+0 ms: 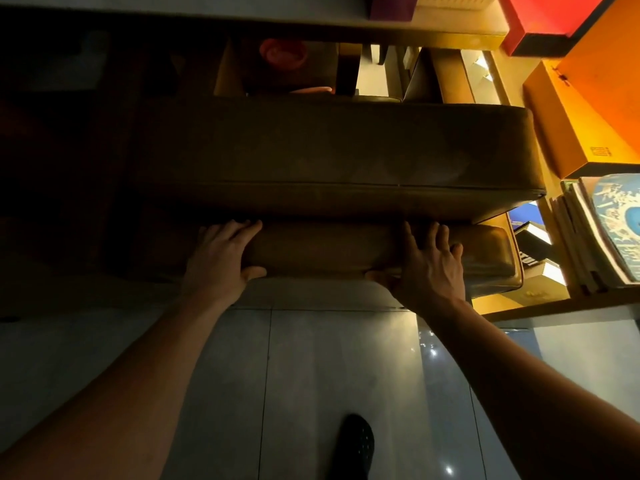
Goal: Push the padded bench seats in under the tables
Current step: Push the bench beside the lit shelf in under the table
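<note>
Dim room, pale glossy tiled floor [311, 375] filling the lower half of the frame.

Large brown padded leather bench seat [329, 150] spans the centre, lying level, its far edge below a table edge [242, 32] along the top of the frame. Whether it is fully under cannot be told.

Smaller brown padded cushion seat [346, 252] sits just below it in the frame, touching it, nearer the person.

Orange box [588, 109] at upper right; stacked magazines [606, 230] at right edge.

Left hand [221, 254] and right hand [426, 265] both lie flat on the smaller seat, fingers spread over its top, thumbs hooked under the near edge; a light clasp, not a full closed grip.

Black shoe [355, 445] at bottom centre.

Judgement: seat looks bulky and fairly heavy, padding soft and yielding, leather smooth. Push low on the firm front edge, hands wide apart, so it slides straight across the tile.
</note>
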A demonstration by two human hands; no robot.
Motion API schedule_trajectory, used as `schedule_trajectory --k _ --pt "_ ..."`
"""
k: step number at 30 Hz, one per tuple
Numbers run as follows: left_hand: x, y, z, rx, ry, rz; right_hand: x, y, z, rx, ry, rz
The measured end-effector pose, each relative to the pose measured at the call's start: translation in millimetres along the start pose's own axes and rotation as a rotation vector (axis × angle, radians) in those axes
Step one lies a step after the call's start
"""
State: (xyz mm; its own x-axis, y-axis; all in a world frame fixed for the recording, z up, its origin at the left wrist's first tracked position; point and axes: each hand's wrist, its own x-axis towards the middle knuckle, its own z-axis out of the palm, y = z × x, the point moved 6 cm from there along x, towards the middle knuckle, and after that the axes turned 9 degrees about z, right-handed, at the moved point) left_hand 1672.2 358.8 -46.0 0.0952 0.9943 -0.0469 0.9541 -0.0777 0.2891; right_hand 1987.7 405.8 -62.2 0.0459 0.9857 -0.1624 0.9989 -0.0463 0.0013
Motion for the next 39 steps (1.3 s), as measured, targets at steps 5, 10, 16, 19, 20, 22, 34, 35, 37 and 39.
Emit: schedule_trajectory --k 5,10,16,19,20,22,34,35,37,39 --pt "-24 10 3 -0.008 0.001 -0.018 -19 11 5 0.0 -0.013 -0.005" --pt "-40 16 10 -0.018 -0.018 -0.002 -35 19 10 0.006 -0.032 -0.012" --pt "-33 17 9 -0.007 -0.027 0.022 -30 17 8 0.014 -0.026 -0.006" --pt "-29 16 9 0.006 -0.022 0.033 -28 17 7 0.018 -0.018 -0.008" --pt "-27 16 8 0.009 -0.018 0.038 -26 16 6 0.019 -0.014 -0.009" --pt "-26 15 7 0.011 -0.013 0.036 -25 14 5 0.021 -0.004 -0.014" --pt "-25 23 6 0.054 -0.072 -0.042 -30 14 1 0.012 -0.019 -0.007" --pt "-26 24 6 0.058 -0.08 -0.046 -31 15 1 0.013 -0.013 -0.006" --pt "-26 24 6 0.054 -0.09 -0.045 -32 15 2 0.018 0.005 -0.011" --pt "-25 23 5 0.046 -0.098 -0.038 -30 14 5 0.023 0.006 -0.017"
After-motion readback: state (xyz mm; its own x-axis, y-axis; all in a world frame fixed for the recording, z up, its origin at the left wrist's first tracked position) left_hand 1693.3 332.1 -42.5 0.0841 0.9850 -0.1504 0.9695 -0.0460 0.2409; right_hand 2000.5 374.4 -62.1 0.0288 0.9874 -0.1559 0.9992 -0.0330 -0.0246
